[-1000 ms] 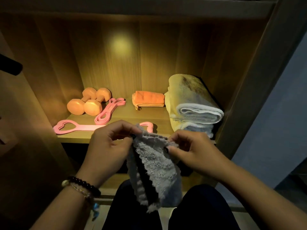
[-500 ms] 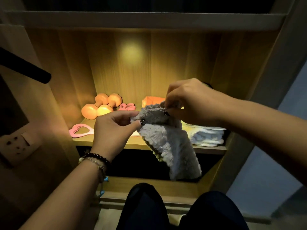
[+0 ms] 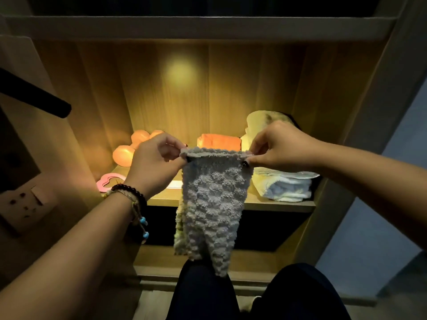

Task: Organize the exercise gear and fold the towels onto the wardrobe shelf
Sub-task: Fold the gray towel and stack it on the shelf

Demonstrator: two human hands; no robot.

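The wardrobe shelf point(image 3: 277, 205) spans the lit wooden compartment, its front edge running behind the person's raised hands. At its right end sits a stack of folded pale towels point(image 3: 284, 185), a rolled cream one on top and white layers beneath. Hanging in front of the shelf, held up in the air, is a fluffy grey towel point(image 3: 211, 204); its top edge is stretched level between the two hands and its lower end drops to just above the person's dark-clad knees. The left hand point(image 3: 153, 165) has its grip clamped on the towel's upper left corner, thumb and fingers pinching the fabric; a beaded bracelet point(image 3: 130, 191) circles that wrist. The right hand point(image 3: 280, 146) pinches the upper right corner in the same way. Behind the towel's top edge, at the back of the shelf, lies a folded orange cloth point(image 3: 219, 140). To the left stand orange dumbbells point(image 3: 129, 147), partly hidden by the left hand. A pink handle loop point(image 3: 108, 182) lies near the shelf's front left corner.
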